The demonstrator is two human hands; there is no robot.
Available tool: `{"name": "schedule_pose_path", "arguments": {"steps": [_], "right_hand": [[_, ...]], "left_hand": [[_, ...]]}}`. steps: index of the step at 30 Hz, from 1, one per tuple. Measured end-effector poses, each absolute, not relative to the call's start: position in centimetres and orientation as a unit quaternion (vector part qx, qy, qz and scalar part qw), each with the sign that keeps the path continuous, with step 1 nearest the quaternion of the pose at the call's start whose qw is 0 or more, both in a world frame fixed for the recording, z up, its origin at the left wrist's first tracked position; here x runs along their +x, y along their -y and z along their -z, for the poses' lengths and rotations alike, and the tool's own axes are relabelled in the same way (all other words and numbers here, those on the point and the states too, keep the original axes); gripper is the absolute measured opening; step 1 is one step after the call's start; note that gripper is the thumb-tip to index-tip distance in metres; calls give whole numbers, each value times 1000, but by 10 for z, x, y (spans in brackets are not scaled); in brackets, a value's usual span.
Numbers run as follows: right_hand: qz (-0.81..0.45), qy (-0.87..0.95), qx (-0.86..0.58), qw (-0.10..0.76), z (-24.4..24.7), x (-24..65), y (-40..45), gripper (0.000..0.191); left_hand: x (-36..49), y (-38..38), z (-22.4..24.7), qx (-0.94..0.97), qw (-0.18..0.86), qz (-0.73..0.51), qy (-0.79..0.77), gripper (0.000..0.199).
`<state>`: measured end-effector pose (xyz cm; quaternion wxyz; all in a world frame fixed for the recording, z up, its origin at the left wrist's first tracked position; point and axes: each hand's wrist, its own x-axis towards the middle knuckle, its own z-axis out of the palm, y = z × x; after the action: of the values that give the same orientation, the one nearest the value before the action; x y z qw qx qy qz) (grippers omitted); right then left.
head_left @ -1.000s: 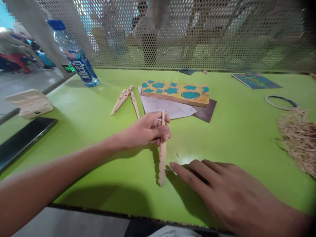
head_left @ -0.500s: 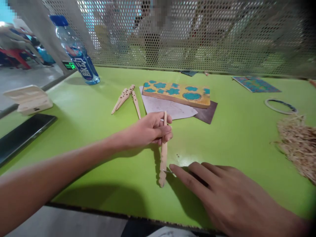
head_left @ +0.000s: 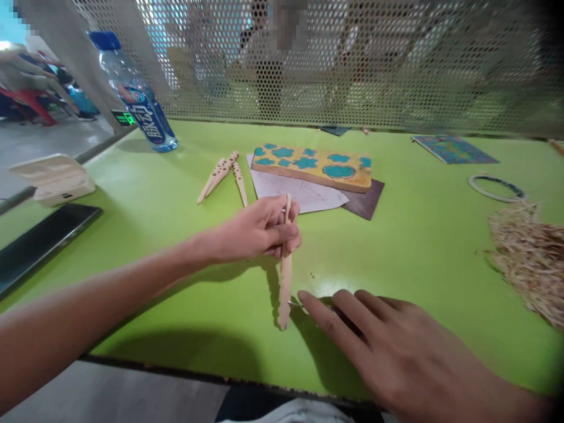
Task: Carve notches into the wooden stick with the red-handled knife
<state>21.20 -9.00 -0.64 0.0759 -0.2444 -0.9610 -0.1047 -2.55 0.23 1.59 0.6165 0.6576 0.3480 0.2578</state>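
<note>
Scallop-edged wooden stick [head_left: 285, 282] sits firmly in my left hand [head_left: 259, 230], thumb and fingers closed around its upper part, with its lower end pointing toward me, on or just above the green tabletop [head_left: 409, 252]. My right hand [head_left: 396, 346] comes in low from the other side, fingers pinching a slim dark-handled tool with a fine metal tip [head_left: 294, 304]. That tip sits just beside the stick's lower part, though I cannot tell whether they touch. For control, I think my left grip should stay firm while my right wrist stays low and relaxed, with the tip at a shallow angle. Just past my left hand lie three carved wooden sticks [head_left: 221, 173], then a sheet of pale paper [head_left: 295, 194] on a dark brown sheet [head_left: 368, 200], beneath a yellow painted block with teal flowers [head_left: 311, 167]. A pile of wood shavings [head_left: 529, 261] lies to the right, with a thin hoop [head_left: 497, 188] and a patterned booklet [head_left: 453, 149] beyond. On the left are a phone [head_left: 39, 249], a cream plastic case [head_left: 53, 179] and a blue-capped water bottle [head_left: 138, 100], all before a perforated metal screen [head_left: 352, 64].
</note>
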Motion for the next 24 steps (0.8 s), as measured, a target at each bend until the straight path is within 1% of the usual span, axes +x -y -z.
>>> {"name": "schedule_pose_path", "arguments": {"steps": [7,10,13,16,18,20,24], "right_hand": [[100,960,-249,85,9,213,88,75],[86,959,-255,90,10,215,87,76],[46,948,-294,112,12,218,83,74],[29,937,-325,129,13,219,79,68],[31,934,-335,121,14,219,78,65],[37,932,-345,109,15,219,78,64],[39,928,-359,89,14,216,79,67]], "left_hand": [[-27,-4,-9,634,650,-254,-335,36],[-26,-2,-4,588,683,-271,-339,37],[-24,-1,0,547,699,-312,-339,36],[-21,-1,2,543,654,-385,-360,28],[-19,-1,1,540,610,-430,-387,22],[-18,0,-1,539,579,-456,-408,20],[-15,6,-8,549,542,-464,-435,22]]}}
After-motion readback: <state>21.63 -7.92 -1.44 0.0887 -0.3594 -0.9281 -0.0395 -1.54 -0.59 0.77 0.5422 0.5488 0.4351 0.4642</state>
